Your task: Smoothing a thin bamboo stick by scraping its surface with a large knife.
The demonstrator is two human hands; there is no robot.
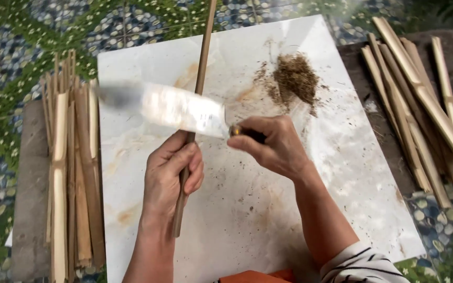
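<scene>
A: Patterned green-and-blue floor tiles [17, 36] fill the background. On them lies a white marble-look slab [342, 173], stained and dusty.

B: Noted. Next largest items?

A: Two bundles of split bamboo strips: a left bundle [72, 178] lying lengthwise just beside the slab's left edge, and a right bundle [420, 99] fanned out on a dark board at the slab's right. A small heap of brown shavings [295, 77] sits on the slab's upper part.

B: Hands?

A: Left hand [171, 175] is wrapped closed around a thin bamboo stick [201, 68], fingers curled over it. The stick runs nearly upright in the view: its lower end pokes out below the palm, its long upper part rises past the top edge.

B: And the right?

A: Right hand [271, 144] is clenched on a dark knife handle. The broad knife blade [169, 107] extends leftward, blurred, crossing the stick just above the left hand's fingers. Whether the edge is touching the stick, cannot tell.

B: Sleeve?

A: Striped cuff [363, 264] on the right forearm, bottom edge.
</scene>
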